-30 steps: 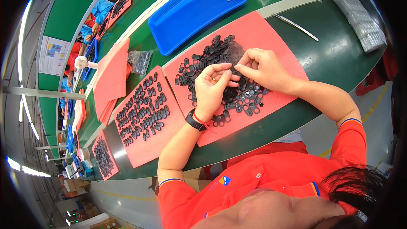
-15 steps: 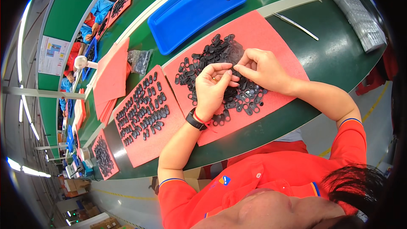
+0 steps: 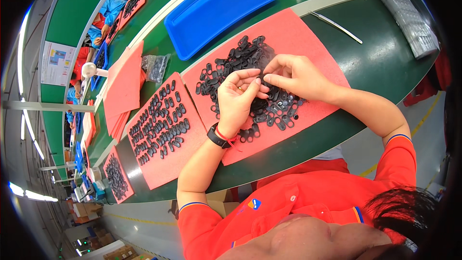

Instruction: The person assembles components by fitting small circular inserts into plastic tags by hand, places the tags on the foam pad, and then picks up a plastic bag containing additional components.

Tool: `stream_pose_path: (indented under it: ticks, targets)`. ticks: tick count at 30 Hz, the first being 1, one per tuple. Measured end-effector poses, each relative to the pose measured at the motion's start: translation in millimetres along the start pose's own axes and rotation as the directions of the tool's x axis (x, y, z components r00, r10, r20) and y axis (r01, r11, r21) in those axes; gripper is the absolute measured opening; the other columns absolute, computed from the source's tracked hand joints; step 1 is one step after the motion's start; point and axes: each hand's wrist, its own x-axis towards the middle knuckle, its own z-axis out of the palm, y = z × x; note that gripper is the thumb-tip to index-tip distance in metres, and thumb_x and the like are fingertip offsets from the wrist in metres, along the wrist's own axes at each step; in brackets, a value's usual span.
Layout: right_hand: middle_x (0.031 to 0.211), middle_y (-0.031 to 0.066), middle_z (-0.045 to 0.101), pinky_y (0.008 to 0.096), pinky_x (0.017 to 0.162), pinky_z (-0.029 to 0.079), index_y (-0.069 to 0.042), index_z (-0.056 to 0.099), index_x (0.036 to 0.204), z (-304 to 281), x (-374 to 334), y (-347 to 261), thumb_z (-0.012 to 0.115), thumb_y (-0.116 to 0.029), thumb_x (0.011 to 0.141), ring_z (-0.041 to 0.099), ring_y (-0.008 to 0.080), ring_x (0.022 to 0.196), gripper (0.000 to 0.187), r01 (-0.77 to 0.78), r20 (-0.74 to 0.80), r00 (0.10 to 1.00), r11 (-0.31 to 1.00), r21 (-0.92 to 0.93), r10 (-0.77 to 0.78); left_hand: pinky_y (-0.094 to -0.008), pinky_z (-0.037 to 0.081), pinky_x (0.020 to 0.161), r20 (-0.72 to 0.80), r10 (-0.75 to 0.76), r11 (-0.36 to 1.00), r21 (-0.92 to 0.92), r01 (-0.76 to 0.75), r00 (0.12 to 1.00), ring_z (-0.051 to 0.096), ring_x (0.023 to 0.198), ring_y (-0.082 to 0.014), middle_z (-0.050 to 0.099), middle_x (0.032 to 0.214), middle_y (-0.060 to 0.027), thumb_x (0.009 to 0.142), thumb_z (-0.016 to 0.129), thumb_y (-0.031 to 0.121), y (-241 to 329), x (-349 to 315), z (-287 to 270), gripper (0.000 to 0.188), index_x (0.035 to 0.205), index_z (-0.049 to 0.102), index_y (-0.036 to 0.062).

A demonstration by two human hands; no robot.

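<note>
My left hand [image 3: 239,97] and my right hand [image 3: 299,78] meet fingertip to fingertip above a heap of small black oval parts [image 3: 236,58]. Both are pinched closed; a small dark piece seems to sit between them, mostly hidden by the fingers. Loose black rings and small clear discs [image 3: 281,110] lie just below the hands. The heap rests on a pink foam sheet [image 3: 317,43]. Left of it, a second pink foam sheet [image 3: 161,175] carries black oval parts [image 3: 163,115] laid out in rows.
Beyond the heap lies a blue tray [image 3: 216,9]. A white pen-like tool [image 3: 339,25] and clear plastic trays [image 3: 406,21] are at right. Stacked pink sheets [image 3: 122,84], a plastic bag [image 3: 155,67] and a small fan [image 3: 91,71] stand left. Co-workers [image 3: 103,21] sit farther along the bench.
My hands stay pinched together over the heap, with barely any finger movement. The whole view has shifted slightly, so the bench things appear a little farther left.
</note>
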Motion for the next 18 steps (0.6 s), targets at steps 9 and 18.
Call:
stream_pose_path:
  ticks: [9, 18]
  targets:
    - [0.072, 0.0023, 0.060, 0.0192, 0.047, 0.042, 0.001, 0.058, 0.088, -0.3, 2.1, 2.3, 0.060, -0.012, 0.086, 0.053, 0.0048, 0.056, 0.013, -0.148, 0.068, 0.988, 0.981, 0.127, 0.140, -0.0244, 0.055, 0.062, 0.016, -0.013, 1.000, -0.011, 0.014, 1.000, 0.064, 0.073, -0.0161, 0.063, 0.087, -0.0144, 0.085, 0.057, -0.002, 0.2, -1.7, 0.7, 0.023, 0.107, 0.054, -0.0103]
    - [0.069, 0.0012, 0.057, 0.0186, 0.047, 0.041, 0.001, 0.057, 0.085, -2.1, 2.2, 1.5, 0.060, -0.012, 0.086, 0.052, 0.0047, 0.055, 0.013, -0.185, 0.077, 0.982, 0.962, 0.201, 0.172, -0.0234, 0.055, 0.060, 0.055, -0.043, 0.999, -0.029, 0.045, 0.998, 0.064, 0.072, -0.0147, 0.064, 0.086, -0.0129, 0.087, 0.057, 0.001, -2.4, -1.5, 1.0, 0.021, 0.106, 0.057, -0.0084]
